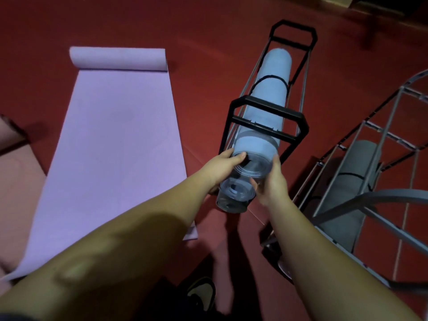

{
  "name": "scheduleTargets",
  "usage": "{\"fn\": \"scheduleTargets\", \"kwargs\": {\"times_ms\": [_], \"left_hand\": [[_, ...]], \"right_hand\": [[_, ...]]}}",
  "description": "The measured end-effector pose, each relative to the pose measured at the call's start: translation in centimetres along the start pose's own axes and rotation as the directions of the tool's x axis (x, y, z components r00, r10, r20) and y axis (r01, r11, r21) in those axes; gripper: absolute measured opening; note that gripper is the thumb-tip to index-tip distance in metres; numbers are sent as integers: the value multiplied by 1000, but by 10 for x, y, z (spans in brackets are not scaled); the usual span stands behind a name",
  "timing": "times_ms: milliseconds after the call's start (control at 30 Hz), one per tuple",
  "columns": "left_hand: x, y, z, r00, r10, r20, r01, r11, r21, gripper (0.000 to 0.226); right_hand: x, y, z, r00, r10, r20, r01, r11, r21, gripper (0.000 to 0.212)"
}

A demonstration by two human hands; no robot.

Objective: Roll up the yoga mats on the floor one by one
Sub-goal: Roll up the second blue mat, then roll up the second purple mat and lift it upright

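A: Nearest, at the bottom edge?
B: A dark shoe with a pale top (201, 291) on the red floor (208, 66), between two bare forearms reaching forward.

A: And the hands?
B: Left hand (222, 166) and right hand (272, 181) on either side of the near end of a rolled blue mat (261, 126). Left grip curled round the left rim of the roll, thumb lying across the open end. Right grip cupped against the right side, fingers bent round the roll. Some motion blur there; a second, ghosted roll end just below, hard to read.

A: Where exactly is that blue mat?
B: Lying lengthwise inside a black wire rack (268, 112), near end sticking out toward the hands, far end reaching toward the rack's far frame. A thin black strap (269, 78) looped round the far half.

A: To the left?
B: A purple mat (111, 147) spread flat on the floor, running from near left to far. Far end rolled into a small cylinder (118, 59), the rest unrolled. Well apart from the hands.

A: Beyond that, at the left edge?
B: A pink mat (16, 172), only partly in frame, just beside the purple one.

A: On the right?
B: A grey wire rack (361, 181), near the black one, holding a rolled grey mat (347, 195) with a dark strap round it.

A: Farthest?
B: Dim red floor, dark shapes at the top right, too dark to tell.
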State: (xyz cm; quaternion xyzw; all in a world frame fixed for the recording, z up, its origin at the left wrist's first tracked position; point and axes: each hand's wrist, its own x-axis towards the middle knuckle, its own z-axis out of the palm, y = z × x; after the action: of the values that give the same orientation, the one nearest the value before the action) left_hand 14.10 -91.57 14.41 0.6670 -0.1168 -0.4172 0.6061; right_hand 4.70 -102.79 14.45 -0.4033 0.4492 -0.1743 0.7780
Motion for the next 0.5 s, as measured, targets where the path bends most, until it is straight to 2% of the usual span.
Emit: {"fn": "scheduleTargets", "kwargs": {"times_ms": [67, 133, 167, 200, 233, 267, 300, 333, 367, 400, 433, 467, 500], "left_hand": [[-8, -3, -5, 1000, -13, -12, 13, 1000, -1, 53], [-25, -12, -21, 998, -48, -48, 46, 998, -44, 37], [-37, -21, -36, 994, -74, -78, 71, 996, -46, 30], [-50, -31, -50, 989, -102, -105, 99, 994, -37, 27], [-64, -44, -68, 982, -134, -135, 135, 991, 2, 27], [-80, -64, -90, 974, -164, -158, 176, 983, 60, 29], [-97, -88, -114, 963, -201, -182, 227, 964, 135, 31], [-112, -109, -135, 953, -225, -203, 269, 937, 222, 33], [-128, -132, -158, 937, -252, -240, 322, 891, 320, 33], [-146, -159, -184, 920, -273, -281, 374, 825, 424, 32], [-157, -180, -202, 908, -287, -306, 411, 750, 518, 29], [-170, -201, -222, 893, -306, -331, 449, 675, 585, 26], [-182, -222, -242, 877, -323, -355, 480, 611, 630, 24]], "right_hand": [[0, 7, -3, 999, 27, -24, -26, 999, 46, 54], [-8, 29, -5, 992, 90, -87, -80, 991, 110, 54], [-17, 48, -3, 987, 103, -126, -95, 993, 68, 46], [-24, 67, -2, 985, 82, -150, -93, 994, -62, 38], [-32, 89, 0, 991, 30, -134, -67, 959, -276, 31], [-37, 117, 4, 999, -9, -47, -15, 867, -499, 29], [-44, 145, 10, 994, 5, 107, 70, 726, -685, 28], [-47, 168, 14, 952, 92, 293, 194, 560, -805, 27], [-50, 191, 20, 869, 235, 435, 330, 378, -865, 25], [-53, 215, 29, 781, 361, 510, 467, 204, -860, 26], [-52, 228, 32, 731, 438, 523, 569, 31, -822, 26], [-51, 244, 37, 710, 479, 517, 626, -92, -774, 24], [-48, 261, 42, 703, 494, 511, 649, -152, -745, 22]]}}
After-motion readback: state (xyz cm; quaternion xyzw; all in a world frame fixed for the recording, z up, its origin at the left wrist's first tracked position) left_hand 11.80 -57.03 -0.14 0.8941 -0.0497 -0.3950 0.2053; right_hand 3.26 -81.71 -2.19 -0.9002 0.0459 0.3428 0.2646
